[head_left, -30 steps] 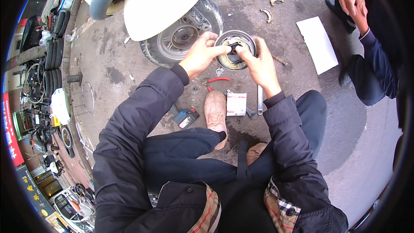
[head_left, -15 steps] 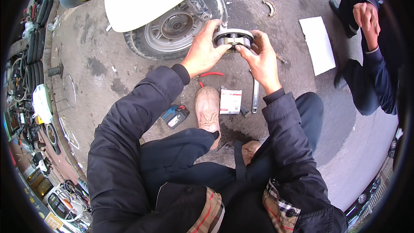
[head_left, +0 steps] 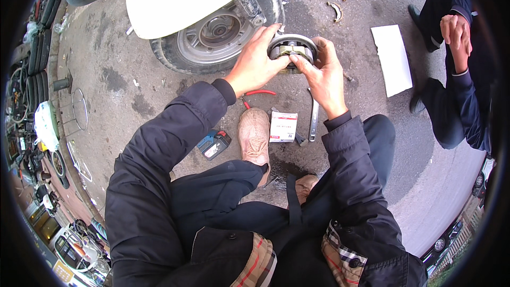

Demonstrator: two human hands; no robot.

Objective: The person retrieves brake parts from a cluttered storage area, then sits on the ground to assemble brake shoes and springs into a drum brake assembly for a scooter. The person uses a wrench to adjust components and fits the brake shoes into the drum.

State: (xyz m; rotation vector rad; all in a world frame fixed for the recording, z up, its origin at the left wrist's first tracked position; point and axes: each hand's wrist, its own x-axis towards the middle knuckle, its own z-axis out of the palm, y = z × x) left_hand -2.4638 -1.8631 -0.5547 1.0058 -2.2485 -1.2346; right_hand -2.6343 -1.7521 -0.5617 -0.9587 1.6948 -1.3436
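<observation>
Between my two hands is a round metal drum brake plate, with pale brake shoes fitted inside its rim. My left hand grips its left side, the thumb pressing at the front near the middle. On the other side my right hand wraps its fingers round the rim, its thumb also on the front part. The fingers hide the plate's sides, and its back is out of sight. Just behind it lies a scooter wheel with its tyre, partly under a cream body panel.
Near my shoe lie red-handled pliers, a blue cordless tool battery, a white and red box and a wrench. Two worn brake shoes and a white sheet lie farther right. A person crouches at the right.
The drum brake plate has tilted a little, so more of its inside shows. Both hands keep their hold on it. The whole view has shifted slightly.
</observation>
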